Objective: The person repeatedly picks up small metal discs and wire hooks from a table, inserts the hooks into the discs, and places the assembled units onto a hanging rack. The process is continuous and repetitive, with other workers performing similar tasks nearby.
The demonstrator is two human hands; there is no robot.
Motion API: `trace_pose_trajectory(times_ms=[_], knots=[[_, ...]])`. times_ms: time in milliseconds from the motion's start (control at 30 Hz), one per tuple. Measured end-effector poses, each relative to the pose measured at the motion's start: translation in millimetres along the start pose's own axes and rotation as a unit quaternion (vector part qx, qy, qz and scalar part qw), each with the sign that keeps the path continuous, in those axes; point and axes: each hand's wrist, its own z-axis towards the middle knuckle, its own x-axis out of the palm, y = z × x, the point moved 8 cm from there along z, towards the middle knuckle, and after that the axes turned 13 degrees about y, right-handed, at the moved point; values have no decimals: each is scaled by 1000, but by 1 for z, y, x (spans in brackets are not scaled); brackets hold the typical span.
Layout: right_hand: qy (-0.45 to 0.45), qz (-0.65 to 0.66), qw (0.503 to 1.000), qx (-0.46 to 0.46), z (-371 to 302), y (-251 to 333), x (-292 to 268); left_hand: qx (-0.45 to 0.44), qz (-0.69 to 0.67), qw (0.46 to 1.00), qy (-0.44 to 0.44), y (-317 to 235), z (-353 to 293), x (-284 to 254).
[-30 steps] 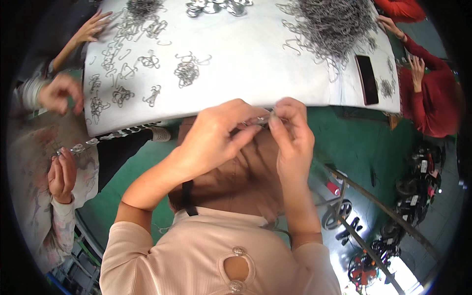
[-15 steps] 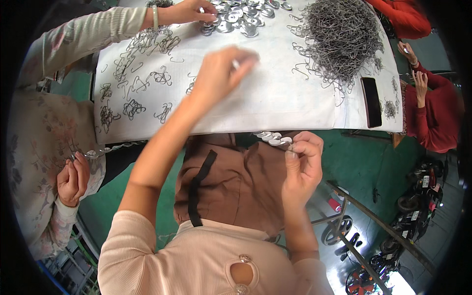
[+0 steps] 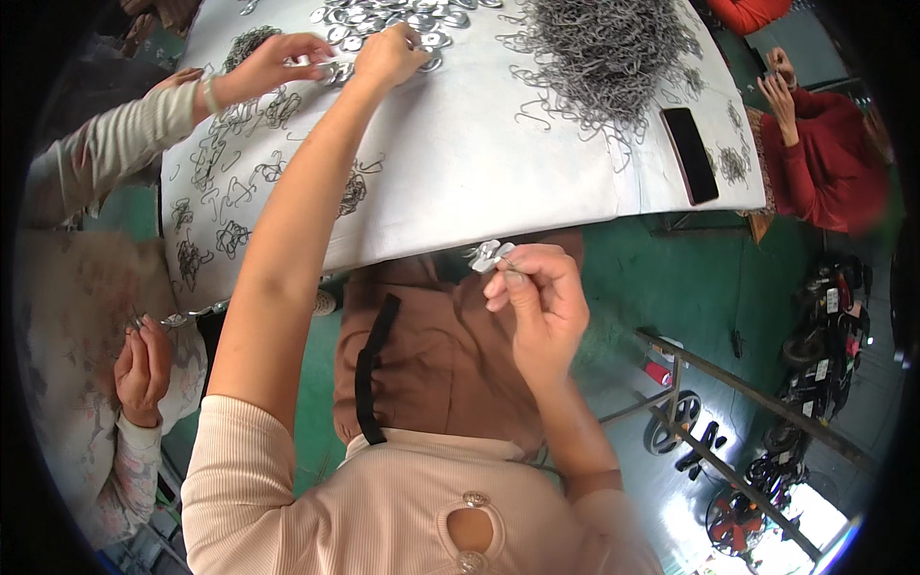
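Metal clips [image 3: 489, 255], small, silvery and bunched, sit pinched at the fingertips of my right hand [image 3: 537, 307], just below the near edge of the white table [image 3: 479, 172], above the brown lap. Right hand curled closed around them, wrist bent up. My left hand [image 3: 388, 56] is stretched far across the table, fingers down on the pile of silver discs [image 3: 383, 19]; I can't tell whether it grips one. Another person's hand [image 3: 278, 59] is just beside it.

table [image 3: 498, 182]: white
wire hooks [image 3: 604, 48]: grey
phone [image 3: 691, 153]: black
floor [image 3: 661, 278]: green
co-worker's sleeve [image 3: 815, 163], 3 o'clock: red
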Motion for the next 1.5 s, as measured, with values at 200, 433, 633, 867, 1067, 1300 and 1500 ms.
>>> trace_pose_trajectory(times_ms=[200, 433, 633, 867, 1067, 1300, 1500], knots=[[-5, 23, 1000, 11, -5, -8, 4, 9, -84, 996, -11, -4, -6, -6], [-32, 0, 999, 27, -13, -13, -4, 136, -243, 958, 73, -65, -124, 10], [-44, 8, 998, 39, -12, -17, 1, 109, -364, 893, 242, -102, -236, 10], [-73, -17, 997, 26, -13, -20, -1, 86, -322, 923, 192, -111, -260, -8], [-53, -89, 994, 36, -13, -19, -2, 108, -303, 933, 159, -115, -263, -4], [-112, -275, 954, 31, 1, -21, -59, 161, -276, 942, 100, -119, -269, -10], [-205, -526, 758, 325, 75, -61, -219, 171, -298, 934, 103, -116, -276, 0]])
